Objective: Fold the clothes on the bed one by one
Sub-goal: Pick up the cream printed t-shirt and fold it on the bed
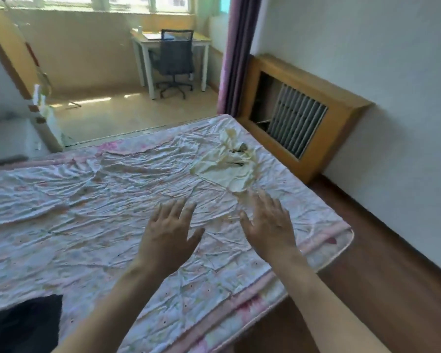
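A crumpled cream garment [229, 161] with a small dark print lies near the far right corner of the bed [92, 220], which is covered by a wrinkled pale floral sheet. Both my arms reach out over the sheet. My left hand [169, 233] hovers with fingers spread and holds nothing. My right hand [266, 222] is also spread and empty, its fingertips just short of the garment's near edge. A dark cloth [23, 324] shows at the bed's bottom left corner, partly cut off by the frame.
A wooden radiator cover [298, 115] stands against the white wall right of the bed, with a strip of brown floor between. Beyond the bed are a purple curtain [237, 52], a white desk [171, 39] and a black office chair [174, 62].
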